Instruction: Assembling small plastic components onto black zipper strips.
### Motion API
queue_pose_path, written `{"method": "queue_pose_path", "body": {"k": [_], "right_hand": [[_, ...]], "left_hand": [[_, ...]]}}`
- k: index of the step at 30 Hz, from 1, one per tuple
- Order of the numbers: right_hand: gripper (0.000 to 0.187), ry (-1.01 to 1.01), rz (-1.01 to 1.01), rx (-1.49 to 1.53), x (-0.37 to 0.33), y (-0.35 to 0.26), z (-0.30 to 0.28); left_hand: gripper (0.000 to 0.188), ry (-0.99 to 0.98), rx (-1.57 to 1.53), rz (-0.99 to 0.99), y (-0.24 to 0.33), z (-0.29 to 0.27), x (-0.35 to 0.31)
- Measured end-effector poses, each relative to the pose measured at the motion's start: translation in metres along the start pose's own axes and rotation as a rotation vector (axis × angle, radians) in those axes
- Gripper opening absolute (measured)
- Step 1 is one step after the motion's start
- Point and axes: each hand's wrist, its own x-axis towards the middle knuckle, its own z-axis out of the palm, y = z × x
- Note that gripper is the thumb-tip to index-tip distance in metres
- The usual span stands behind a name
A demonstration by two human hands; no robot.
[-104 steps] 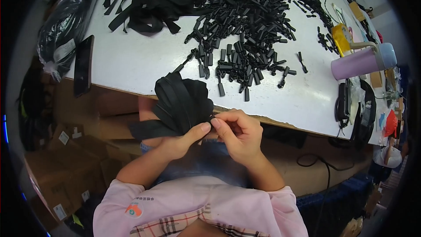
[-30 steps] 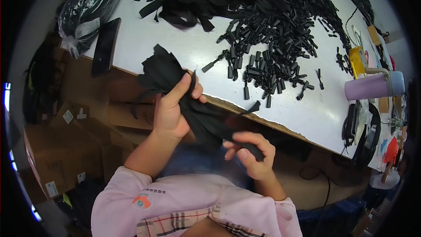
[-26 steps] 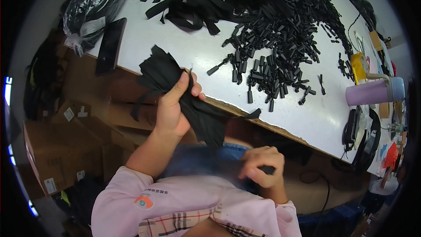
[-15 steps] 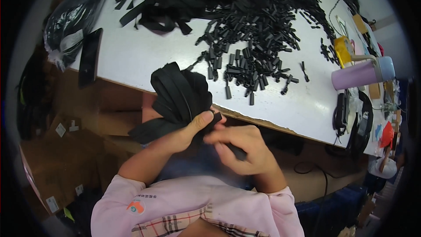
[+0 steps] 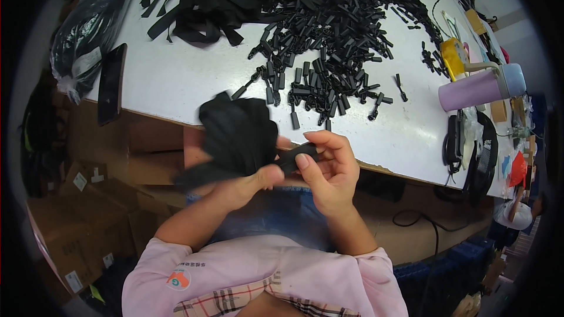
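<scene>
A looped bundle of black zipper tapes [image 5: 238,135] hangs over the table's near edge, slightly smeared by motion. My left hand [image 5: 244,191] is closed round its gathered end, thumb on the near side. Just right of it, my right hand [image 5: 335,176] pinches the dark end of the tapes between thumb and fingers. Whether a zipper pull is also in those fingers cannot be made out. Beyond both hands, a large heap of black zipper pulls [image 5: 329,76] covers the white table [image 5: 170,82]. Behind the bundle lies a pile of loose black tapes [image 5: 205,9].
A dark phone-like slab [image 5: 111,85] and a clear bag of black material [image 5: 88,41] lie at the table's left edge. On the right are a lilac tumbler [image 5: 470,90], a yellow pack [image 5: 454,58] and a black coiled strap [image 5: 484,147]. Cardboard boxes [image 5: 88,229] stand lower left.
My right hand has risen and turned, its fingers now opened out around the tape ends where before they were curled over a dark piece. My left hand still holds the bundle.
</scene>
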Motion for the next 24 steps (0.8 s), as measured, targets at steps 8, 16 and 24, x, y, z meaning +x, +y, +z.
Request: {"method": "queue_pose_path", "body": {"k": [8, 16, 24], "right_hand": [[0.035, -0.139, 0.041, -0.088, -0.004, -0.008, -0.003], [0.007, -0.029, 0.134, -0.1, -0.004, -0.007, -0.006], [0.006, -0.096, 0.043, -0.236, -0.005, 0.003, -0.008]], "left_hand": [[0.022, -0.095, -0.066, -0.112, 0.005, -0.001, -0.001], [0.017, 0.052, 0.29, 0.044, 0.015, 0.011, -0.001], [0.01, 0.058, 0.531, 0.278, 0.008, 0.012, -0.001]]}}
